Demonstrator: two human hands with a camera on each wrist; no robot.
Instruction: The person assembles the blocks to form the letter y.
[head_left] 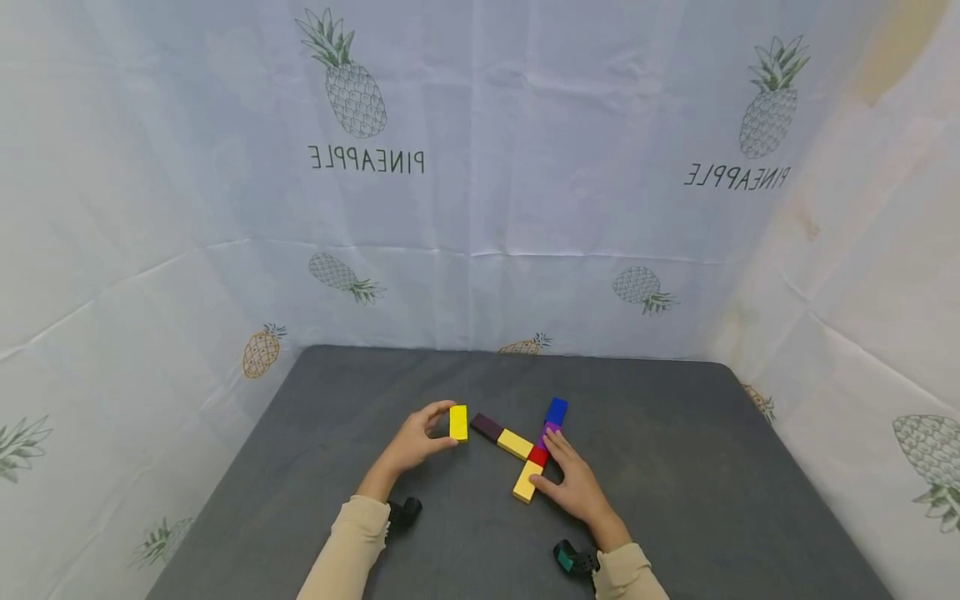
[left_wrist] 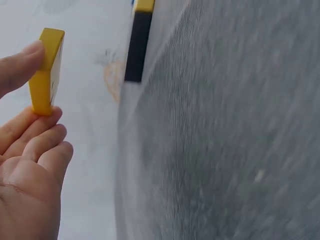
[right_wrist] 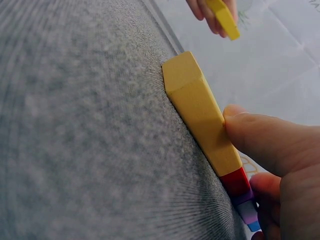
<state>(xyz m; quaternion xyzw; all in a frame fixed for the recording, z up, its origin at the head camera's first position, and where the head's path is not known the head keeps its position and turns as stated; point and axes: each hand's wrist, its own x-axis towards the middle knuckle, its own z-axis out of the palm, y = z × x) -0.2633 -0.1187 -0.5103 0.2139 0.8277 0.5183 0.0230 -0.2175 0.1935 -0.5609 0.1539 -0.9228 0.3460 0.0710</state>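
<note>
My left hand [head_left: 412, 439] pinches a bright yellow block [head_left: 459, 423] between thumb and fingers, upright and raised off the table in the left wrist view. On the table, a blue block [head_left: 556, 411], a purple block [head_left: 542, 441], a small red block [head_left: 537, 456] and a tan block [head_left: 524, 487] form a slanting row. From the red one, a pale yellow block [head_left: 515, 444] and a dark brown block [head_left: 487, 427] branch off to the left. My right hand [head_left: 576, 485] rests over the row. Its thumb touches the tan block, while fingers reach the purple one, partly covering it.
The dark grey table [head_left: 675, 467] has rounded far corners. A pale curtain [head_left: 525, 208] printed with pineapples hangs behind it and at both sides. Each wrist carries a black camera, one at the left wrist [head_left: 406, 513] and one at the right wrist [head_left: 576, 558].
</note>
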